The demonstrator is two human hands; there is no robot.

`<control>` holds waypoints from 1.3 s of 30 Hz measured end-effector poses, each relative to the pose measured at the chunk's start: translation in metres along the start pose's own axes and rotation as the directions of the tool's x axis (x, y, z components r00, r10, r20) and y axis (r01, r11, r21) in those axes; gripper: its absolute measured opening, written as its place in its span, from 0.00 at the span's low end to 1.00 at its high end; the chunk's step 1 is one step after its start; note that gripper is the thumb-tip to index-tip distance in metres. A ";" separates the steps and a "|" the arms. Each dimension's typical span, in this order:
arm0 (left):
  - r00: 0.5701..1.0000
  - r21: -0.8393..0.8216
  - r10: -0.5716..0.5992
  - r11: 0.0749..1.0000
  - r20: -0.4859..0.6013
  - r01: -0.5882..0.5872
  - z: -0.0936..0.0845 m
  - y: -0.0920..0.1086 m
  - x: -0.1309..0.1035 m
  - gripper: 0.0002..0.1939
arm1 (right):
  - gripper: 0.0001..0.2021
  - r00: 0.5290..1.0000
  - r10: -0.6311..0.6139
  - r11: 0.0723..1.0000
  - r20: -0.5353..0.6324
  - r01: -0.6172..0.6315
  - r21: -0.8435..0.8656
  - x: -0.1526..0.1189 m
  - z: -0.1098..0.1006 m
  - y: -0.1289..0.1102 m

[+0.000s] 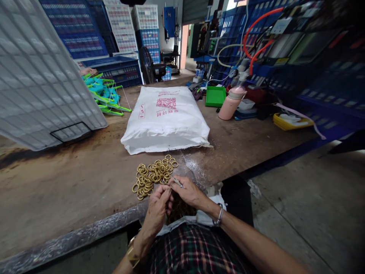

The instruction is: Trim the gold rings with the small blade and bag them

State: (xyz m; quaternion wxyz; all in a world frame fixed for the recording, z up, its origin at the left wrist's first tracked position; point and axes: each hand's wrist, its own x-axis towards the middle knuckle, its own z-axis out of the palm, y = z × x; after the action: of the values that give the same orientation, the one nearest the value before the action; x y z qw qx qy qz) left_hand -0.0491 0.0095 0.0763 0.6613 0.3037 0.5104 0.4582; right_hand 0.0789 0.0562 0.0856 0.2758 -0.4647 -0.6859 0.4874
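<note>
My left hand point(160, 201) is closed in a pinch close to my body, and what its fingertips hold is too small to make out. Against it works my right hand point(186, 190), with a short, thin silver tool point(177, 181) between thumb and fingers; its exact kind cannot be told. Just beyond both hands, a loose pile of brass-coloured rings point(155, 174) lies on the worktable point(94, 182). Below the hands, an open white bag point(203, 217) on my lap holds a dark brown mass, partly hidden by my hands.
A full white sack point(168, 121) with red print lies behind the rings. To the left stands a white slatted crate point(48, 76) beside green and blue plastic pieces point(107, 95). At right are a pink bottle point(230, 103), a green tray point(215, 96) and a yellow tray point(292, 121).
</note>
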 end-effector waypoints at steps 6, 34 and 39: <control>1.000 -0.026 -0.019 0.999 0.016 0.019 0.000 0.002 -0.003 0.17 | 0.11 0.999 -0.013 1.000 -0.032 0.013 0.012 0.001 0.001 0.005; 0.992 -0.235 -0.073 0.967 0.098 0.095 0.001 0.009 -0.015 0.16 | 0.09 0.984 -0.046 0.661 -0.174 -0.101 -0.743 0.031 -0.023 0.023; 0.989 -0.339 -0.134 0.929 0.065 0.148 -0.001 0.006 -0.010 0.17 | 0.08 0.972 -0.006 0.651 -0.236 -0.175 -0.738 0.051 -0.027 0.018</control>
State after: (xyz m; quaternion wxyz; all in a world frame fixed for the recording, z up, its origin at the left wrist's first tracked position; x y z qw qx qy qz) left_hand -0.0525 0.0029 0.0848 0.7454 0.1557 0.4300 0.4851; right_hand 0.0871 0.1149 0.0754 0.1081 -0.6189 -0.7691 0.1171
